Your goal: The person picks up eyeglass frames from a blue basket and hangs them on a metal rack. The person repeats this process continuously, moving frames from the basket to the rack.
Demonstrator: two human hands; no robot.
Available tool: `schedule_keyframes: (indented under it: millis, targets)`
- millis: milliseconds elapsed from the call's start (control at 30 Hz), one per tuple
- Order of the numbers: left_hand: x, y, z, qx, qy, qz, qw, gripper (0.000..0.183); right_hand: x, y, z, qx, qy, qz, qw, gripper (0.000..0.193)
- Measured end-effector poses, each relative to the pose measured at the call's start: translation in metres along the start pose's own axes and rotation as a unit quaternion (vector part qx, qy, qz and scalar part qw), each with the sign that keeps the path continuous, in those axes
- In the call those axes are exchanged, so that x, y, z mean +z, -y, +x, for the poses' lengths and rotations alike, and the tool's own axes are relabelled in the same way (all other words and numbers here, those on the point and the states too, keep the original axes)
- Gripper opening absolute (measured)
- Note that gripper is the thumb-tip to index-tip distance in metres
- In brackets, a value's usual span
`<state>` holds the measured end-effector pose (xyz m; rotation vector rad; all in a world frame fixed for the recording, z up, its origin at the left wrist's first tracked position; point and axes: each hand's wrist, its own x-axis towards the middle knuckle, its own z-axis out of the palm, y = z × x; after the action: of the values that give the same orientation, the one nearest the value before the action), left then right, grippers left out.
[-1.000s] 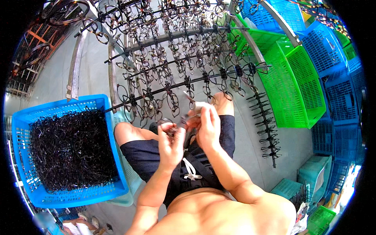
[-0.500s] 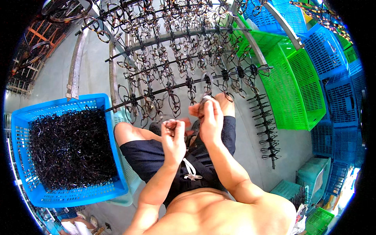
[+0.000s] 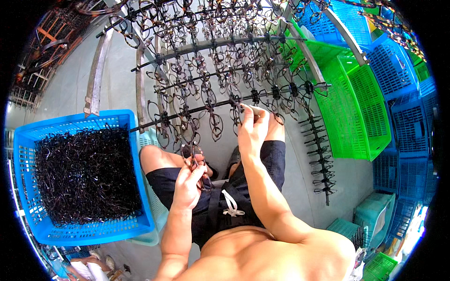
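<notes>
My left hand (image 3: 188, 187) is closed around a few dark eyeglass frames (image 3: 205, 182), held upright above my left thigh. Up at the rack's front bar (image 3: 187, 111), my right hand (image 3: 253, 129) has thumb and fingers pinched on a dark eyeglass frame (image 3: 234, 99); the fingers partly hide it. Black clips along this bar carry more hanging eyeglass frames (image 3: 215, 127) on both sides of my right hand. To my left, a blue basket (image 3: 146, 196) holds a heap of dark, thin, tangled pieces (image 3: 86, 175), too small to tell singly.
Behind the front bar, further rows of hanging eyeglass frames (image 3: 215, 47) fill the metal rack (image 3: 97, 75). A rod with clips (image 3: 318, 150) slants down at right. Green baskets (image 3: 349, 112) and stacked blue crates (image 3: 408, 122) line the right side. Teal crates (image 3: 375, 206) sit lower right.
My hands have moved apart: the right went up to the front bar, the left drew down and left with eyeglass frames. The view has shifted slightly.
</notes>
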<state>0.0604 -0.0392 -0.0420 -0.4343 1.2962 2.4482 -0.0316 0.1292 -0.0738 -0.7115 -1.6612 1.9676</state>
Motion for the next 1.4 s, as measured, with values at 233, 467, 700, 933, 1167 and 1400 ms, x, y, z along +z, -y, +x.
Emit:
schedule_keyframes:
  millis: [233, 467, 700, 933, 1167, 1400]
  targets:
    - [-0.013, 0.004, 0.002, 0.035, -0.002, 0.006, 0.999, 0.012, 0.000, 0.003, 0.005, -0.065, 0.017, -0.014, 0.998, 0.019]
    - [-0.008, -0.006, 0.000, 0.037, -0.009, -0.036, 0.999, 0.012, 0.010, 0.001, 0.016, -0.025, 0.028, -0.047, 0.998, 0.018]
    - [0.004, -0.018, 0.007, 0.043, 0.011, 0.006, 0.999, 0.013, 0.012, -0.020, 0.022, -0.125, -0.013, -0.105, 0.987, 0.020]
    - [0.022, -0.016, 0.022, 0.106, -0.006, 0.065, 0.992, 0.012, 0.013, -0.018, 0.022, -0.074, 0.005, -0.056, 0.996, 0.025]
    - [0.040, -0.007, 0.030, 0.092, -0.020, 0.111, 0.989, 0.011, -0.045, 0.045, -0.043, 0.106, 0.356, 0.141, 0.918, 0.025]
    - [0.064, 0.006, 0.036, 0.055, 0.047, 0.026, 0.997, 0.014, -0.060, 0.025, 0.006, 0.026, 0.115, 0.170, 0.978, 0.020]
